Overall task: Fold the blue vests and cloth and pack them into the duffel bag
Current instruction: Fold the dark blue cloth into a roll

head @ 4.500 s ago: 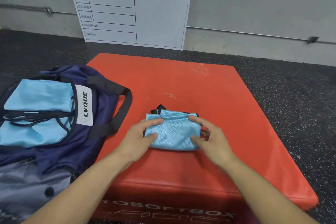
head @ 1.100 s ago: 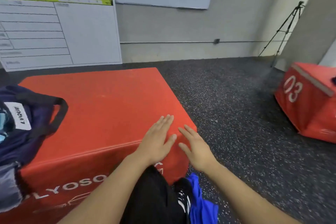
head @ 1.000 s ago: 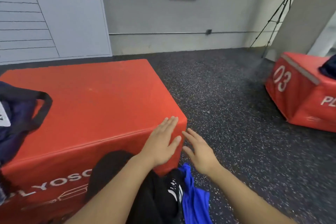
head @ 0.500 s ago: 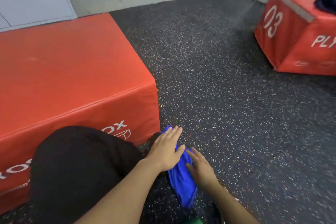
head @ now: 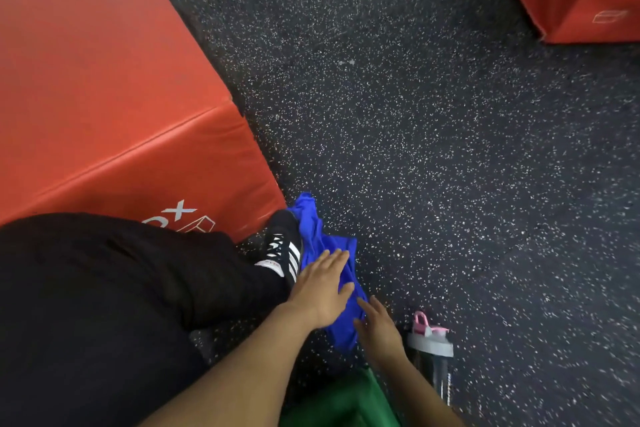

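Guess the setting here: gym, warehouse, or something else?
Probably a gym or training room: speckled rubber floor, red padded plyo-style soft boxes, and a shaker-type drink bottle beside the blue cloth on the floor.

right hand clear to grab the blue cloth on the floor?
Probably yes. The right hand is open at the blue cloth's near edge, nothing between them. The left hand lies over its middle and a shoe borders its far side, neither blocking the right.

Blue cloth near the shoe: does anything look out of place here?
Yes. The blue cloth lies crumpled on the floor against the shoe, not folded; both hands reach over it.
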`<state>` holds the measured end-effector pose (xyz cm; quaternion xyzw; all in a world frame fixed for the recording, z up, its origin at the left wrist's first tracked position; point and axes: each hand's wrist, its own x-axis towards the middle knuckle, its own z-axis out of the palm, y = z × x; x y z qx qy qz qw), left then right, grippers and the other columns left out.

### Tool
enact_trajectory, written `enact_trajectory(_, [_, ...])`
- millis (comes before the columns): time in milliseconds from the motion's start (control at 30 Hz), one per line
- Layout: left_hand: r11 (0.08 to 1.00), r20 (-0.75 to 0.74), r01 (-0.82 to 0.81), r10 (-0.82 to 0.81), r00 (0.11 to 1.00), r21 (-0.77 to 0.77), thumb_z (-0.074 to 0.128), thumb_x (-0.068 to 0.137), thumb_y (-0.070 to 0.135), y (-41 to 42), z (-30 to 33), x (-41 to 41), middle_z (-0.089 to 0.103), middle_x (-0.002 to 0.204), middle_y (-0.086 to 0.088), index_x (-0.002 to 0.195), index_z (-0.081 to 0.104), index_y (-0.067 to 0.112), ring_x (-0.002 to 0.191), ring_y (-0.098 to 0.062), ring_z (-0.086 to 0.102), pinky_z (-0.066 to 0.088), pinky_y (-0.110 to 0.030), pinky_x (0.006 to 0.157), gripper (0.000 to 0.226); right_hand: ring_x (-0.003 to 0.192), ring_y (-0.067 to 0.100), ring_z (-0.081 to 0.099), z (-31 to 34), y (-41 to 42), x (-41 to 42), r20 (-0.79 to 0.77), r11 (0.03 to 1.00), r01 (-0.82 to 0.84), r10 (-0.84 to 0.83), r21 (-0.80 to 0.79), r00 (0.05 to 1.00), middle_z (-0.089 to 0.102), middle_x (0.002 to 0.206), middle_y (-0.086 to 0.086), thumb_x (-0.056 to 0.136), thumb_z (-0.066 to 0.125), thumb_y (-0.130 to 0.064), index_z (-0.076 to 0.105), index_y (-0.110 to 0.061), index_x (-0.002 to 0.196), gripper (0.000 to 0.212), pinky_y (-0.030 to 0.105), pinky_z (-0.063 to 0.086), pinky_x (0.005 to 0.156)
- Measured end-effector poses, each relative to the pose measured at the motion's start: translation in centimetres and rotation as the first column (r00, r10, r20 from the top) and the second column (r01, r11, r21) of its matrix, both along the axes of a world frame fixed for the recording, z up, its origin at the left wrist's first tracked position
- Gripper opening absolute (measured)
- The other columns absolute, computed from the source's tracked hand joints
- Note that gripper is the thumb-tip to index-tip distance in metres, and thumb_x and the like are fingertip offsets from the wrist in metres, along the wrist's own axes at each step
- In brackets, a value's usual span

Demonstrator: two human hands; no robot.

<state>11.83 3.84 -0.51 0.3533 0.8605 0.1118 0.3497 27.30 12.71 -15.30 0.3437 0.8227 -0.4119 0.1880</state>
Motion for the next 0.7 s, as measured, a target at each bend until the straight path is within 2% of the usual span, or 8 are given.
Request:
enact_trajectory(233, [0.997,0.042,-0.028,0.031,0.999,-0.077,0.043,0.106,0.037,-0.6,-1.8,0.0,0.005,0.169,0.011,0.162,0.008,0.026,0.155,-0.010,-0.002,0.001,-0.029,0.123,0.067,0.150,0.028,0.031,-2.9,-0.6,1.0,0.112,1.000,-0.011,0.013,-0.010,0.994,0.021,0.168,0.008,0.103,0.051,-0.038,0.042,-0.029,0.155,0.053,0.034,0.033,0.118])
enact_trajectory(333, [0.996,0.043,-0.033,0.037,0.998,-0.078,0.042,0.106,0.037,-0.8,-1.9,-0.2,0.005,0.169,0.011,0.162,0.008,0.026,0.155,-0.010,-0.002,0.000,-0.028,0.122,0.066,0.152,0.031,0.023,-3.5,-1.2,1.0,0.156,0.997,-0.080,0.080,-0.007,0.984,0.018,0.168,0.009,0.106,0.043,-0.037,0.037,-0.028,0.157,0.052,0.037,0.028,0.120])
enact_trajectory(400, [0.996,0.040,-0.042,0.045,0.998,-0.074,0.042,0.106,0.036,-1.1,-1.9,-0.3,0.006,0.169,0.010,0.162,0.009,0.026,0.155,-0.009,-0.001,0.000,-0.027,0.121,0.066,0.149,0.034,0.024,-3.5,-1.4,0.7,0.183,0.994,-0.107,0.102,0.019,0.978,0.015,0.168,0.010,0.108,0.038,-0.035,0.033,-0.028,0.158,0.051,0.039,0.029,0.120])
enact_trajectory(533, [0.995,0.032,-0.064,0.066,0.997,-0.076,0.043,0.106,0.036,-1.7,-2.0,-0.7,0.007,0.169,0.009,0.162,0.010,0.026,0.155,-0.009,0.001,0.001,-0.026,0.122,0.066,0.146,0.031,0.028,-3.6,-1.6,-0.1,0.209,0.984,-0.171,0.156,0.056,0.965,0.016,0.166,0.008,0.109,0.033,-0.029,0.030,-0.022,0.159,0.051,0.036,0.031,0.118])
enact_trajectory(600, [0.994,0.040,-0.079,0.082,0.996,-0.076,0.044,0.106,0.036,-2.0,-1.9,-0.8,0.007,0.169,0.010,0.162,0.010,0.026,0.155,-0.009,0.001,0.003,-0.028,0.123,0.067,0.146,0.029,0.028,-3.6,-1.9,-0.4,0.221,0.970,-0.235,0.216,0.063,0.951,0.016,0.166,0.003,0.108,0.035,-0.027,0.028,-0.019,0.159,0.052,0.036,0.031,0.118])
enact_trajectory(700, [0.993,0.048,-0.091,0.094,0.994,-0.070,0.045,0.106,0.035,-2.3,-1.4,-0.8,0.007,0.169,0.011,0.162,0.010,0.027,0.155,-0.008,0.000,0.003,-0.029,0.123,0.067,0.144,0.026,0.030,-3.0,-2.1,-0.7,0.224,0.968,-0.240,0.219,0.070,0.950,0.019,0.165,-0.001,0.105,0.038,-0.019,0.031,-0.016,0.157,0.052,0.035,0.032,0.117])
